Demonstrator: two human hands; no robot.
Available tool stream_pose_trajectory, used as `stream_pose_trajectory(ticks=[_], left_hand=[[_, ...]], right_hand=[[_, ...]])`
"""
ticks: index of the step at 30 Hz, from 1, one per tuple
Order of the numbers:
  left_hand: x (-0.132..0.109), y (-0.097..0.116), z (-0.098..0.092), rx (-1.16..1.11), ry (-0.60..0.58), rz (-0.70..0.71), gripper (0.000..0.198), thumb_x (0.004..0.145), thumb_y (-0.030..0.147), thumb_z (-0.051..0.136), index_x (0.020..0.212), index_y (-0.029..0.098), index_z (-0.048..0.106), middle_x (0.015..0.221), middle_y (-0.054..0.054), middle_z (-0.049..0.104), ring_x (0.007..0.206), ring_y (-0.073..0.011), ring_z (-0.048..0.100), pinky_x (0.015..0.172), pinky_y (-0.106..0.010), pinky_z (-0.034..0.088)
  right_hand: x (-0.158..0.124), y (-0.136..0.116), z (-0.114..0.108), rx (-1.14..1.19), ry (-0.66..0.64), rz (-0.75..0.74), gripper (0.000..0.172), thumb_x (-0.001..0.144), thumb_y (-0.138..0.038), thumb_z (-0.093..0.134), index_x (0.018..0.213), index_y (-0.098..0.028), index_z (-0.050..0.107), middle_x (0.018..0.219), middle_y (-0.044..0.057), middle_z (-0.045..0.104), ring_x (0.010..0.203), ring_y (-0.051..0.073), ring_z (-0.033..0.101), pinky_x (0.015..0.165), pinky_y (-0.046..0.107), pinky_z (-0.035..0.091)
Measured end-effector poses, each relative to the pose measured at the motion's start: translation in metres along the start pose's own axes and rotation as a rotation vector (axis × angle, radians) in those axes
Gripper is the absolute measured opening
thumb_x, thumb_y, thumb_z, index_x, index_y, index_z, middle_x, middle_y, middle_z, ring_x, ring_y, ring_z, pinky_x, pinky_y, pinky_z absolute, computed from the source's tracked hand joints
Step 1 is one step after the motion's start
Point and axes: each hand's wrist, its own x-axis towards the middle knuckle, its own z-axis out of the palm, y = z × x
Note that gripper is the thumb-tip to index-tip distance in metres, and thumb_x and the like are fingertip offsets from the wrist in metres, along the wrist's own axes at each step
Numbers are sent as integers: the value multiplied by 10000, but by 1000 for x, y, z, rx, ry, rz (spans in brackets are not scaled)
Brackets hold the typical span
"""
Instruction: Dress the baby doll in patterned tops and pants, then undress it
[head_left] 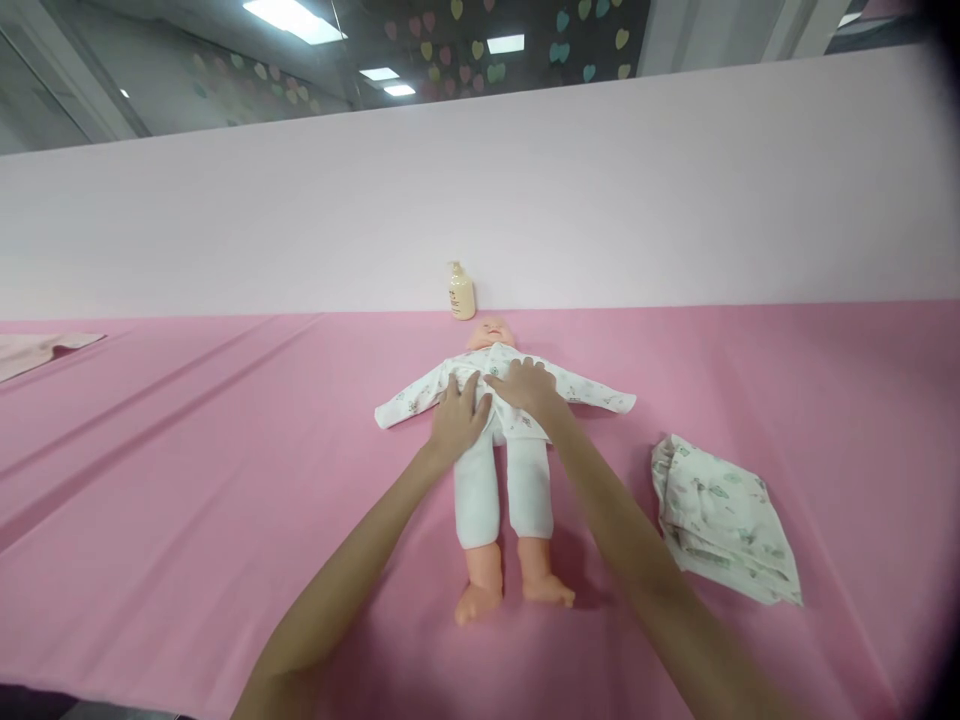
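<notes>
A baby doll (492,333) lies on its back, head toward the wall, its bare feet toward me. It wears a white patterned top (421,394) with the sleeves spread out and white trousers (477,492) that end above the feet. My left hand (458,418) rests with spread fingers on the left side of the top's front. On the right side of the chest, my right hand (527,387) lies on the fabric, its fingers apart. Neither hand holds anything.
A pump bottle (462,293) stands behind the doll's head by the white wall (480,200). Folded patterned cloth (726,518) lies at the right on the pink table cover (225,480). A pale cloth (34,352) is at the far left edge.
</notes>
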Motion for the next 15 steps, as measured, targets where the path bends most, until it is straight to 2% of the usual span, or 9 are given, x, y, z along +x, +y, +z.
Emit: stream_pose_trajectory(ticks=[3,5,8,10,12,15], left_hand=[[-11,29,-5,363,-71,34,636,908,426,414,1418,54,343,1411,-304,369,1260,-418,425,900,-496,434],[-18,45,-8,526,-120,35,625,910,362,421,1396,-23,343,1330,-362,424,1161,-434,508,787,-448,477],[-22,55,-10,619,-158,79,432,899,92,307,1280,-35,464,1123,-308,584,954,-331,635,666,-340,480],[-21,56,-13,618,-153,102,425,843,-29,247,1142,-12,549,981,-242,636,844,-269,660,624,-302,468],[-19,55,-17,606,-158,113,392,823,-52,253,1030,9,580,897,-204,645,801,-250,662,611,-294,465],[-15,51,-27,606,-192,136,348,811,-53,296,976,36,590,859,-174,645,832,-243,661,641,-290,470]], right_hand=[[-1,-11,9,-36,193,-72,598,881,-559,420,1186,-67,571,1212,200,572,1154,322,490,906,405,428],[-1,-14,12,-33,223,-91,477,889,-456,447,1155,-82,573,1158,181,600,1081,295,538,844,371,451],[1,-10,12,-4,199,-97,296,891,-277,410,1064,-121,591,1039,139,643,941,250,598,758,331,451],[5,-6,11,50,200,-90,229,871,-220,397,945,-153,602,941,107,658,866,228,606,714,312,439],[10,-1,11,141,215,-83,171,843,-203,414,812,-178,580,853,74,653,811,212,595,688,300,425],[20,5,12,364,239,-88,168,804,-192,447,641,-198,490,711,29,608,735,181,565,676,281,412]])
